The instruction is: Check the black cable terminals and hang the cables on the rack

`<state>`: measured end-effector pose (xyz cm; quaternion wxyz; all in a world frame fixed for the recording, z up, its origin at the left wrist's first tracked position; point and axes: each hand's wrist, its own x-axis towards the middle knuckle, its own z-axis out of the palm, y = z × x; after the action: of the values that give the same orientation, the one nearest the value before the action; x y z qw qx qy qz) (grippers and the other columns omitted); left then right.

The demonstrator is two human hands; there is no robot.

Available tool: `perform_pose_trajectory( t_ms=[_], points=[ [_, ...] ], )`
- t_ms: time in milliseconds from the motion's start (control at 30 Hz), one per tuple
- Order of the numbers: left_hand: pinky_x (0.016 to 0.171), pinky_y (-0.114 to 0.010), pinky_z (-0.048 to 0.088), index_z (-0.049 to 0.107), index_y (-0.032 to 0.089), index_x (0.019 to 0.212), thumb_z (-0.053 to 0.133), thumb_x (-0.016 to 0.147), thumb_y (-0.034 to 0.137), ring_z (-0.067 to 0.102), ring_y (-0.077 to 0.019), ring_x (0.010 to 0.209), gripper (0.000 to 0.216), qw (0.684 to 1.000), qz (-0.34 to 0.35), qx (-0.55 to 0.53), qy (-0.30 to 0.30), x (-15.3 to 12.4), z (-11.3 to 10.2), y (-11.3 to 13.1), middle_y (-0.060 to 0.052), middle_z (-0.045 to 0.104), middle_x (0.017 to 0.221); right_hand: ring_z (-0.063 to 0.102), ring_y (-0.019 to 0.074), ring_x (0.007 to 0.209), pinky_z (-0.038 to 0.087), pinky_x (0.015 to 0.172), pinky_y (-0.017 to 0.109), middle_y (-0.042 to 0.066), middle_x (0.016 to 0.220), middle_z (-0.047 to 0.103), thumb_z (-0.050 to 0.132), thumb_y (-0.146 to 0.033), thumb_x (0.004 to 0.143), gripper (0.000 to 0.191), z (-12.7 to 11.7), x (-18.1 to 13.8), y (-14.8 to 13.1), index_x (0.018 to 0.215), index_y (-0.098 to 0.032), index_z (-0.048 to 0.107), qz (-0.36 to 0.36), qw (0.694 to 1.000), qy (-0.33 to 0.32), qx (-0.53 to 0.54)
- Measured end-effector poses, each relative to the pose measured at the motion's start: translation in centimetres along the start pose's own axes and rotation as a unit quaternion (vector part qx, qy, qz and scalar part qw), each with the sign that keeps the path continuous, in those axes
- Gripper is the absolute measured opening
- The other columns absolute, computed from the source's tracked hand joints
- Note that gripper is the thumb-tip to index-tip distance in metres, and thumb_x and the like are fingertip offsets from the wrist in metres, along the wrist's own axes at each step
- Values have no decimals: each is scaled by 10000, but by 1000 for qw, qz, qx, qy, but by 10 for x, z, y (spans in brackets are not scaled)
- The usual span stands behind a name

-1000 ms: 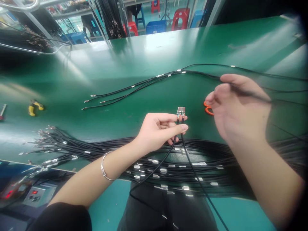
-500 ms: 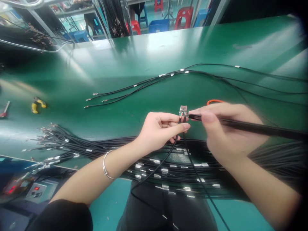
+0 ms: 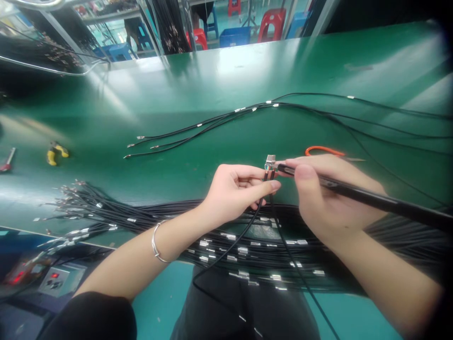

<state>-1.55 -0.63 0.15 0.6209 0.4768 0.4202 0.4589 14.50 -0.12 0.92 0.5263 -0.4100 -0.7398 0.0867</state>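
My left hand [image 3: 244, 189] pinches two black cables [image 3: 260, 206] between thumb and fingers, just below a small silver metal connector [image 3: 271, 159]. Coloured wires show where the cables meet the connector. My right hand [image 3: 339, 193] is closed around a long, slim black pen-shaped tool [image 3: 375, 197], its kind unclear. The tool's tip points left and lies at the wires beside the connector; whether it touches them I cannot tell. Behind my right hand an orange loop handle [image 3: 323, 148] shows in part.
A thick bundle of black cables [image 3: 141, 215] with white labels runs along the front edge of the green table [image 3: 198, 85]. Several loose cables [image 3: 300, 106] curve across its middle. Yellow-handled pliers [image 3: 53, 153] lie left. A box with a red light [image 3: 56, 282] sits lower left.
The rear of the black tool has swung down, and my right hand has shifted slightly, uncovering more of the orange loop. My left hand keeps its hold on the cables.
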Motion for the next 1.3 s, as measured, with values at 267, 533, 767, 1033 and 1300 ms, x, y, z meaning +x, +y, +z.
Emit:
perform_pose_trajectory(
  t_ms=[267, 533, 767, 1033, 1300],
  points=[
    [409, -168, 473, 722, 103, 801, 829, 678, 321, 573, -89, 485, 273, 1000, 5, 8, 1, 0, 0, -1, -49, 676, 674, 697, 233, 798, 550, 746, 406, -3, 869, 740, 570, -181, 895, 203, -1, 0, -2, 920, -326, 709, -15, 1000, -8, -8],
    [406, -162, 469, 725, 100, 798, 835, 672, 297, 567, -84, 481, 258, 1000, 8, 1, 2, 0, 0, 0, -49, 675, 673, 693, 230, 792, 548, 739, 395, 22, 868, 737, 582, -171, 884, 170, 0, 0, -1, 899, -287, 705, 1, 1000, -2, 8],
    [416, -170, 471, 729, 102, 805, 829, 679, 303, 566, -88, 483, 258, 1000, 14, 13, 3, 0, 0, -2, -47, 668, 663, 692, 221, 791, 547, 738, 384, 0, 857, 733, 569, -153, 884, 205, -1, 0, -1, 905, -305, 705, -19, 1000, -11, -9],
    [465, -187, 452, 719, 120, 758, 820, 679, 330, 530, -84, 482, 247, 997, 50, 59, 28, 0, -1, -5, 16, 572, 551, 697, 222, 838, 553, 776, 371, 41, 868, 732, 584, -130, 863, 166, 4, 0, 4, 930, -248, 679, -121, 991, -34, -35],
    [429, -182, 439, 752, 120, 862, 823, 684, 314, 522, -79, 461, 273, 996, 41, 70, 41, -1, 0, -3, -11, 625, 593, 672, 229, 785, 532, 693, 388, 31, 828, 699, 573, -102, 854, 226, -2, 1, -1, 928, -288, 677, -40, 998, 39, -11]
  ],
)
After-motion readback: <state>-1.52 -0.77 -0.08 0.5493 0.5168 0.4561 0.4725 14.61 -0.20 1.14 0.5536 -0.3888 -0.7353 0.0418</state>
